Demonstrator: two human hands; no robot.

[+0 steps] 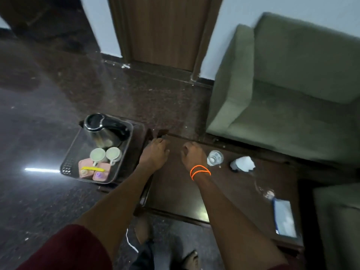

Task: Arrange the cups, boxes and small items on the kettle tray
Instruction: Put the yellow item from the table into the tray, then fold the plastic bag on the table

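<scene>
A dark tray (67,168) sits on a small stand to the left of the table. On it stand a steel kettle (104,131) with a black lid, two white cups (106,154) side by side, and pink boxes (101,171) with a yellow item (92,169) laid across them. My left hand (154,152) rests on the far left part of the dark wooden table (175,191), fingers curled down, right of the tray. My right hand (192,153), with orange bands on the wrist, is loosely curled over the table a short way to its right. Neither hand visibly holds anything.
A clear bottle (214,157) stands on the table right of my right hand, with a white crumpled object (243,164) beyond it. Another bottle (266,190) lies near a blue-edged flat item (284,218). A green sofa (288,90) borders the table.
</scene>
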